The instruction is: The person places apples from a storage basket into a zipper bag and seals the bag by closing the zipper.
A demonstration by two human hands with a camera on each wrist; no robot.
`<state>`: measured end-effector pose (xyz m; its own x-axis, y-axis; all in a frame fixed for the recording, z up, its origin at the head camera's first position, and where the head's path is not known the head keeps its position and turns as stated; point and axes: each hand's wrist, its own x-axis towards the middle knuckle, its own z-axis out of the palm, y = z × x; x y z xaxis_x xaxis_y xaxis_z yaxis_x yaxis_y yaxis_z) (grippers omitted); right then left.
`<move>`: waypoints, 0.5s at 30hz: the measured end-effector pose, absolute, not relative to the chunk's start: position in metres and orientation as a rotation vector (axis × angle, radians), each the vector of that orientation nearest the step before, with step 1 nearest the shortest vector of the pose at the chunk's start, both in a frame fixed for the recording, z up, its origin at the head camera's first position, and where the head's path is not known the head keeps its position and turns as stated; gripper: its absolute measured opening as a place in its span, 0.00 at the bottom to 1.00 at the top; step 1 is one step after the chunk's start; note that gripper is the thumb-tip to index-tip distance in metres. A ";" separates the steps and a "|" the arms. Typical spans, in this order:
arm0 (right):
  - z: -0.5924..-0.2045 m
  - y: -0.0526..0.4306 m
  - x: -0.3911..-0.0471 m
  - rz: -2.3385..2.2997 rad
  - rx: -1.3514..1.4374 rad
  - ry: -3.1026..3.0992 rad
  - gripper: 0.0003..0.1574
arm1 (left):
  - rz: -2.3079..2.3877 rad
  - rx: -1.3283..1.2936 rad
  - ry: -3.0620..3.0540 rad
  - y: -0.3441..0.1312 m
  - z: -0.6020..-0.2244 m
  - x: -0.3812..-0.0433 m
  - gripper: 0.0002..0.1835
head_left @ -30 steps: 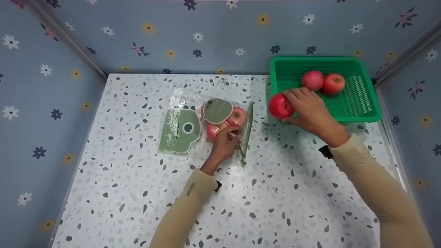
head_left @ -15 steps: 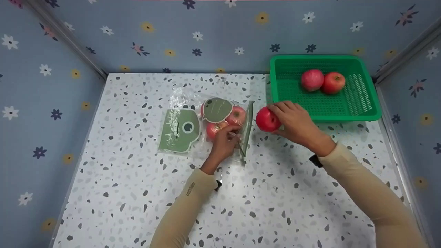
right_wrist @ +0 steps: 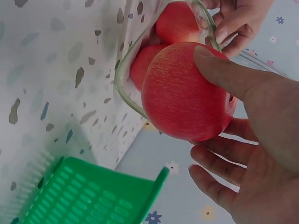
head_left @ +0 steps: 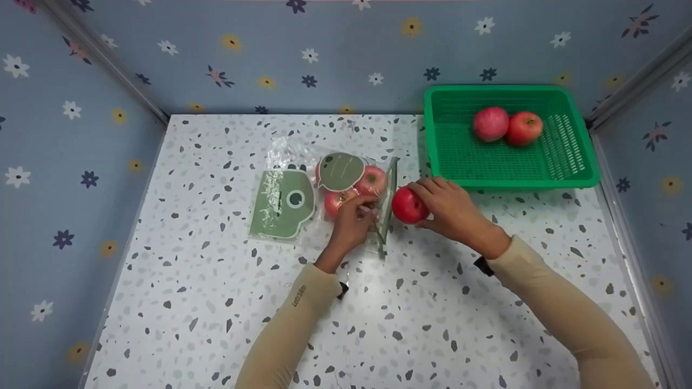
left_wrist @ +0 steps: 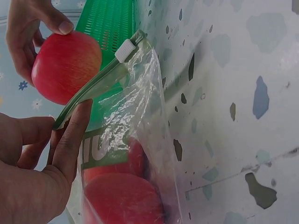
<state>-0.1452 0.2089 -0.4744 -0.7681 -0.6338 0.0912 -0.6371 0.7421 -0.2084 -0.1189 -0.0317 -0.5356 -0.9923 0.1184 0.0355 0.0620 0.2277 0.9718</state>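
Note:
A red apple (head_left: 409,205) is gripped between the thumb and fingers of my right hand (head_left: 453,212), just right of the mouth of a clear zip bag (head_left: 284,205) printed with a green cartoon. My left hand (head_left: 352,224) pinches the bag's green-edged rim; the left wrist view shows a white slider (left_wrist: 124,51) on that rim. Inside the bag lie several apples (head_left: 372,181), partly covered by the print. In the right wrist view the bag's mouth gapes, and the held apple (right_wrist: 184,93) is in front of it, with two bagged apples (right_wrist: 177,22) behind.
A green plastic basket (head_left: 513,182) stands at the back right against the flowered wall (head_left: 346,54). Two apples (head_left: 491,124) sit in it, side by side. Speckled tabletop (head_left: 421,324) stretches in front of the bag and basket.
My right hand has carried the apple from the basket's front left edge leftward and toward me, up beside the bag's mouth. My left hand has stayed at the rim.

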 end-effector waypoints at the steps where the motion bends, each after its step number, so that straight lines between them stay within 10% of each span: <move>1: -0.476 0.208 -0.145 0.358 1.061 -2.925 0.54 | 1.915 0.177 2.427 -0.032 -0.536 -0.119 0.13; 15: -0.508 0.189 -0.145 0.472 0.994 -2.992 0.50 | 1.964 0.154 2.370 -0.031 -0.537 -0.118 0.13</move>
<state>-0.1452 0.1887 -0.5082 -0.8047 -0.5916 0.0492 -0.5780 0.7619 -0.2923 -0.1178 -0.0308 -0.5374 -0.9932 0.1152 0.0174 0.0385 0.1834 0.9823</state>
